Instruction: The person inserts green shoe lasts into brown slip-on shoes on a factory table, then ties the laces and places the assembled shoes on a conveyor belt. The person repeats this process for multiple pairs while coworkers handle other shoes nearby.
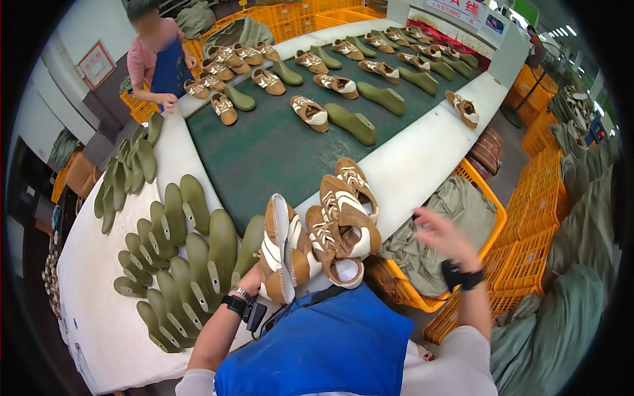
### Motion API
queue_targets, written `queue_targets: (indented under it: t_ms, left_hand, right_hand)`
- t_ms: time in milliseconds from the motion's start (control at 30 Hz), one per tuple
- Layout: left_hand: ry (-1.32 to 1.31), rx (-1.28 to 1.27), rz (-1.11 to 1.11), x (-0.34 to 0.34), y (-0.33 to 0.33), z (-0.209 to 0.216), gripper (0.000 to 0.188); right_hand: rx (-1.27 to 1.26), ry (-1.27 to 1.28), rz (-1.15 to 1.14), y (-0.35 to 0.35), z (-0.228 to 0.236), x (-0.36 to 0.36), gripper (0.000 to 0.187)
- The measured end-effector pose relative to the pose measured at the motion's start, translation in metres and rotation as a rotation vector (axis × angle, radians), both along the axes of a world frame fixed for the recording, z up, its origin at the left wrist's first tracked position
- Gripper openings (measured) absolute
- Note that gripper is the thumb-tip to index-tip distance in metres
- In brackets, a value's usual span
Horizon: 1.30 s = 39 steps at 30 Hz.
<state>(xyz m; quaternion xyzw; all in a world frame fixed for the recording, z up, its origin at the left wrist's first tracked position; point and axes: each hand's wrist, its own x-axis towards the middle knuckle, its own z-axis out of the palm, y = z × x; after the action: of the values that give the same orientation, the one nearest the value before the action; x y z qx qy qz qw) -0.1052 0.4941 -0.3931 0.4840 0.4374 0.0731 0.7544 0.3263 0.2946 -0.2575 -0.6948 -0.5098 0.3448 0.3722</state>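
Brown and white sneakers (343, 208) are heaped several together on the near edge of the white worktop, right in front of me. At the heap's left side my left hand (252, 280) grips a tilted sneaker (284, 247), its pale sole edge showing; most of my fingers are hidden behind it. My right hand (446, 233) is held out to the right, smeared by motion, fingers stretched and nothing visible in them. Below it lies grey-green cloth (439, 231) in an orange crate (492, 241). Rows of olive-green shoe lasts (222, 251) stand to the left of my left hand.
A green conveyor belt (251, 155) carries more sneakers (309, 113) and lasts (350, 123). One sneaker (462, 109) sits on the right-hand ledge. A person (162, 59) in a blue apron stands at the far left corner. Orange crates (528, 224) line the right side.
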Motion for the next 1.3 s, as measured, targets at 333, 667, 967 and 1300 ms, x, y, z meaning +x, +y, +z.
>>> queue_targets:
  t_ms: [333,667,967,1300]
  left_hand:
    - [-0.120,-0.101,-0.133,0.079,-0.001,-0.022,0.048]
    - [0.340,0.761,0.181,0.029,-0.002,0.066,0.021]
    - [0.301,1.303,0.223,-0.001,-0.051,0.142,0.019]
    - [0.380,1.760,0.215,-0.043,-0.064,0.171,0.045]
  right_hand:
    - [0.082,-0.249,-0.164,0.080,-0.094,-0.031,0.083]
    - [0.442,-0.486,-0.173,0.065,-0.046,-0.071,0.049]
    - [0.642,-0.308,0.162,0.112,0.006,-0.241,0.053]
    - [0.743,-0.451,0.325,0.114,0.015,-0.287,0.043]
